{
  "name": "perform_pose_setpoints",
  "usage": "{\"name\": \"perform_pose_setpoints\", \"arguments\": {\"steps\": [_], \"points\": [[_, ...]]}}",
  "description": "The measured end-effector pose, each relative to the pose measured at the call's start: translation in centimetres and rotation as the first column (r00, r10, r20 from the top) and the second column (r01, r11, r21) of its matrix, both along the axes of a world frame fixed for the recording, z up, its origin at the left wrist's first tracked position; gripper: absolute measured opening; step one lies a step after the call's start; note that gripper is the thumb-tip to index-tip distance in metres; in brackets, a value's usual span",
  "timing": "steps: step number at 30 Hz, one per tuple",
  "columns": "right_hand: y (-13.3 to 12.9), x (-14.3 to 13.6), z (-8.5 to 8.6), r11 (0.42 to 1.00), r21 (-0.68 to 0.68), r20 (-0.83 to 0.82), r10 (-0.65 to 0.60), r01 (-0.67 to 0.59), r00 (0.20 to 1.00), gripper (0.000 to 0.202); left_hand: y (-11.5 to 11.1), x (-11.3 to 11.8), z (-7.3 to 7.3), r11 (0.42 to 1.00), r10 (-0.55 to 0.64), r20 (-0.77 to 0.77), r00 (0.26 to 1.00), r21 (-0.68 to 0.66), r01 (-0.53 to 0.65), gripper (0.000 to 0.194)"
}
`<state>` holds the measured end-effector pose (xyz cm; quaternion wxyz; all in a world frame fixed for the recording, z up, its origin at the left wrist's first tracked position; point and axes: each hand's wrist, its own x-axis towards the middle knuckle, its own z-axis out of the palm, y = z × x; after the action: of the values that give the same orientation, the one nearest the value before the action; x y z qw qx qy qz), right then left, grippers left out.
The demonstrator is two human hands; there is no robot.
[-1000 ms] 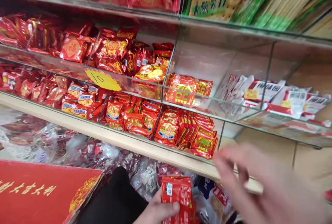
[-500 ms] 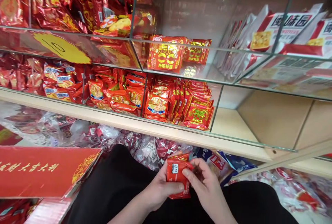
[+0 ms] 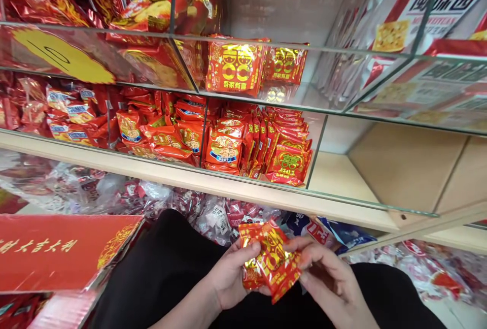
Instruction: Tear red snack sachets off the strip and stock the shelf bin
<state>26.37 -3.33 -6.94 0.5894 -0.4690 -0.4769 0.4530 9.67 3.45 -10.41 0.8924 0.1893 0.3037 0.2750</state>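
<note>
Two small red-and-gold snack packets overlap between my hands, just above my lap. My left hand (image 3: 232,275) pinches the left packet (image 3: 249,233) with its thumb on the printed front. My right hand (image 3: 331,278) has its thumb and fingers closed on the right edge of the other packet (image 3: 278,260), which lies tilted in front of the first. Similar packets stand on the glass shelf ahead, among them a larger-looking red-and-gold one (image 3: 236,67) and another (image 3: 286,64) beside it.
Glass dividers split the shelves. Red biscuit packets (image 3: 224,146) fill the lower compartments. White cracker bags (image 3: 437,9) stand upper right. A yellow price tag (image 3: 59,55) hangs at left. A red carton (image 3: 64,253) is beside my left knee, and clear plastic bags (image 3: 216,215) lie beneath the shelf.
The packets in my hands have turned from their plain red backs to their gold-printed fronts and are now spread apart, overlapping. My right hand has moved slightly right. The view has shifted slightly.
</note>
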Motion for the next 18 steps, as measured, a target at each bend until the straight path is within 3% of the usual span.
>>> {"name": "perform_pose_setpoints", "arguments": {"steps": [3,5,7,10,13,16,18], "points": [[0.7,-0.8,-1.3,0.994,-0.062,-0.057,-0.098,0.094,0.994,0.015,0.1,0.1,0.2,0.989,0.147,-0.057,0.988,0.028,-0.145,0.022],[1.1,-1.6,-2.0,0.968,-0.181,-0.123,-0.196,0.173,0.973,0.033,0.1,0.1,0.4,0.979,0.189,-0.053,0.981,0.092,-0.183,0.022],[1.4,-2.1,-2.4,0.941,-0.271,-0.132,-0.247,0.205,0.96,0.035,0.1,0.0,0.5,0.973,0.186,-0.035,0.982,0.145,-0.179,0.023],[1.3,-2.2,-2.7,0.943,-0.265,-0.056,-0.222,0.2,0.973,0.021,0.1,-0.3,0.5,0.973,0.17,-0.015,0.985,0.161,-0.166,0.023],[1.2,-1.8,-2.7,0.953,-0.243,-0.028,-0.192,0.18,0.981,0.023,0.2,-0.5,0.6,0.964,0.215,0.013,0.976,0.159,-0.215,0.025],[1.4,-1.8,-2.7,0.915,-0.269,-0.008,-0.315,0.301,0.949,0.029,0.3,-0.3,0.8,0.949,0.238,0.053,0.97,0.201,-0.244,0.024],[1.7,-2.1,-2.7,0.879,-0.248,0.096,-0.397,0.408,0.913,0.032,0.3,-0.2,1.0,0.941,0.25,0.061,0.966,0.219,-0.257,0.021]]}}
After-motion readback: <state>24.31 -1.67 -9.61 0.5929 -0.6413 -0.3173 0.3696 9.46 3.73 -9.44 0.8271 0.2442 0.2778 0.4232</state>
